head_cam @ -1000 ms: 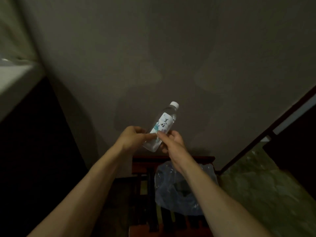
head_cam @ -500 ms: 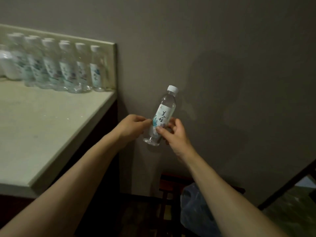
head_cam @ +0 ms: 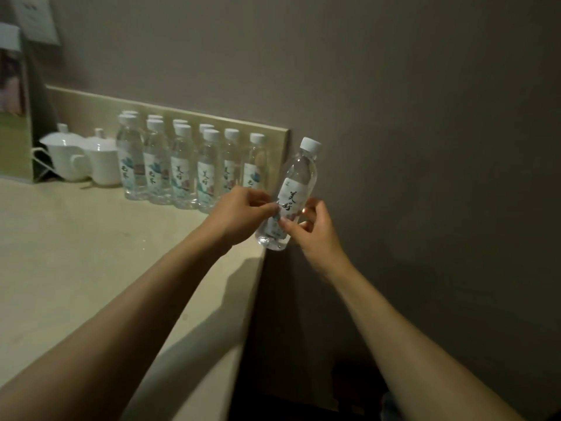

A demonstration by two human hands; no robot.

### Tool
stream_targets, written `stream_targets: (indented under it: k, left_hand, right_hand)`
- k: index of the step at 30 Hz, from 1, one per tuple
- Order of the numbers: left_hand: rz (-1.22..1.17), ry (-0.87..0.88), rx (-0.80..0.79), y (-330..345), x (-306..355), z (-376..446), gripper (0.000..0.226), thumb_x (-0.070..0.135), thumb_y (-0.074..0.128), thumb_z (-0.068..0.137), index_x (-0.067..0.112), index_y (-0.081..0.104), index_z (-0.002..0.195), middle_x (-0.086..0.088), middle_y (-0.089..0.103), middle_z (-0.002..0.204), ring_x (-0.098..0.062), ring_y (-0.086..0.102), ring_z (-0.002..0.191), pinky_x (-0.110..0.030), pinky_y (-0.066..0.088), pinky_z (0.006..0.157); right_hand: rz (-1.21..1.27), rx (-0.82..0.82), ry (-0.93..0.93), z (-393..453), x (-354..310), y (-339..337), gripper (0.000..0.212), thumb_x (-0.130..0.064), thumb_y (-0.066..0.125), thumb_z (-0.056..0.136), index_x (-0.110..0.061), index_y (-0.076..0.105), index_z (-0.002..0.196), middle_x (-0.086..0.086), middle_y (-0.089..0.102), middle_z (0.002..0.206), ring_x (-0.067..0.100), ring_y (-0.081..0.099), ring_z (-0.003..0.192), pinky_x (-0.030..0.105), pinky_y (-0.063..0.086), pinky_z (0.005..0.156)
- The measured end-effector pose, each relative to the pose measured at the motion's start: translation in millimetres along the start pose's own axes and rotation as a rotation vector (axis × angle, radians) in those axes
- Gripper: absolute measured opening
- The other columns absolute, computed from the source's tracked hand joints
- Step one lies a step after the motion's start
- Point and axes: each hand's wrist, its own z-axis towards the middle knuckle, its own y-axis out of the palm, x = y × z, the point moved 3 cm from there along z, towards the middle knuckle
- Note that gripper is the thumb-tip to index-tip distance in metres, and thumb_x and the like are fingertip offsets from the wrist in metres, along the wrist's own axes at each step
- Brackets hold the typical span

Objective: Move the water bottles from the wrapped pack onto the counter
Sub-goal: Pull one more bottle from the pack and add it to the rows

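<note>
A clear water bottle (head_cam: 296, 183) with a white cap and white label hangs tilted in the air just past the right end of the pale counter (head_cam: 76, 253). My left hand (head_cam: 243, 212) pinches its lower left side and my right hand (head_cam: 312, 232) grips its lower right side. Several matching bottles (head_cam: 182, 165) stand in rows against the counter's low back ledge, left of the held bottle. The wrapped pack is out of view.
Two white lidded cups (head_cam: 88, 156) stand left of the bottle rows, beside an upright card stand (head_cam: 15, 117). A grey wall (head_cam: 425, 147) rises behind and to the right. Below the counter's right edge is a dark drop.
The view has swung left and up from the pack on the low stand to the counter. Both hands have carried the bottle up to the counter's right end.
</note>
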Motion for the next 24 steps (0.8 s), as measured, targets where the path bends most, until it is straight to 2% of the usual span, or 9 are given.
stream_targets:
  k: [2, 5, 7, 9, 11, 15, 20, 22, 24]
  left_hand:
    - [-0.02, -0.012, -0.009, -18, -18, 11, 0.033, 0.027, 0.066, 0.09, 0.012, 0.067, 0.12, 0.002, 0.07, 0.105, -0.003, 0.064, 0.089, -0.025, 0.054, 0.079]
    - [-0.026, -0.04, -0.027, -39, -44, 26, 0.039, 0.026, 0.066, 0.09, 0.01, 0.064, 0.126, -0.002, 0.069, 0.118, -0.013, 0.065, 0.102, -0.037, 0.053, 0.093]
    - [-0.044, -0.044, -0.032, -48, -56, 36, 0.035, 0.025, 0.066, 0.091, 0.01, 0.066, 0.122, -0.004, 0.071, 0.115, -0.014, 0.066, 0.102, -0.042, 0.052, 0.097]
    - [-0.047, -0.042, -0.041, -55, -68, 45, 0.033, 0.024, 0.065, 0.091, 0.01, 0.067, 0.121, -0.004, 0.072, 0.115, -0.015, 0.066, 0.103, -0.044, 0.051, 0.097]
    - [-0.03, -0.049, -0.062, -58, -78, 54, 0.034, 0.025, 0.063, 0.092, 0.01, 0.066, 0.123, -0.005, 0.071, 0.118, -0.018, 0.065, 0.108, -0.045, 0.049, 0.099]
    - [-0.007, -0.065, -0.062, -61, -94, 68, 0.035, 0.023, 0.062, 0.093, 0.008, 0.065, 0.125, -0.008, 0.069, 0.12, -0.02, 0.064, 0.112, -0.042, 0.048, 0.101]
    - [0.057, -0.007, 0.015, -61, -103, 73, 0.026, 0.019, 0.063, 0.091, 0.011, 0.072, 0.114, -0.005, 0.075, 0.106, -0.014, 0.069, 0.097, -0.033, 0.052, 0.093]
    - [0.096, 0.02, 0.072, -60, -106, 74, 0.024, 0.02, 0.065, 0.09, 0.011, 0.073, 0.11, -0.004, 0.075, 0.101, -0.012, 0.069, 0.088, -0.026, 0.052, 0.084]
    - [0.189, 0.03, 0.101, -59, -108, 77, 0.024, 0.024, 0.067, 0.089, 0.008, 0.073, 0.105, -0.007, 0.075, 0.095, -0.016, 0.069, 0.085, -0.03, 0.055, 0.082]
  right_hand:
    - [-0.007, -0.013, 0.008, 14, 5, 24, 0.04, -0.022, 0.073, 0.082, -0.032, 0.05, 0.112, 0.0, 0.068, 0.111, 0.019, 0.068, 0.099, 0.034, 0.059, 0.08]
    - [-0.065, 0.006, 0.022, 31, 12, 55, 0.039, -0.024, 0.074, 0.081, -0.044, 0.05, 0.106, -0.014, 0.069, 0.104, 0.006, 0.07, 0.093, 0.025, 0.058, 0.074]
    - [-0.098, 0.029, 0.037, 41, 19, 70, 0.041, -0.02, 0.073, 0.082, -0.039, 0.05, 0.11, -0.016, 0.068, 0.1, 0.003, 0.069, 0.088, 0.027, 0.058, 0.073]
    - [-0.135, 0.045, 0.062, 50, 24, 82, 0.048, -0.017, 0.071, 0.084, -0.028, 0.047, 0.124, -0.015, 0.066, 0.1, -0.005, 0.067, 0.079, 0.019, 0.055, 0.065]
    - [-0.178, 0.051, 0.071, 58, 28, 91, 0.052, -0.014, 0.069, 0.085, -0.025, 0.044, 0.129, -0.015, 0.064, 0.1, -0.011, 0.063, 0.072, 0.013, 0.051, 0.06]
    - [-0.212, 0.065, 0.098, 69, 38, 103, 0.052, -0.013, 0.066, 0.087, -0.025, 0.043, 0.132, -0.006, 0.064, 0.106, 0.001, 0.066, 0.087, 0.024, 0.057, 0.072]
    - [-0.234, 0.045, 0.095, 75, 47, 110, 0.049, -0.011, 0.063, 0.09, -0.026, 0.043, 0.131, -0.015, 0.064, 0.098, -0.012, 0.064, 0.08, 0.009, 0.05, 0.062]
    - [-0.255, 0.057, 0.102, 76, 49, 111, 0.048, -0.016, 0.063, 0.09, -0.029, 0.042, 0.132, -0.012, 0.064, 0.105, -0.005, 0.065, 0.088, 0.012, 0.052, 0.066]
    - [-0.334, 0.083, 0.089, 77, 51, 112, 0.048, -0.022, 0.064, 0.09, -0.026, 0.043, 0.133, -0.003, 0.06, 0.115, 0.009, 0.065, 0.096, 0.019, 0.054, 0.074]
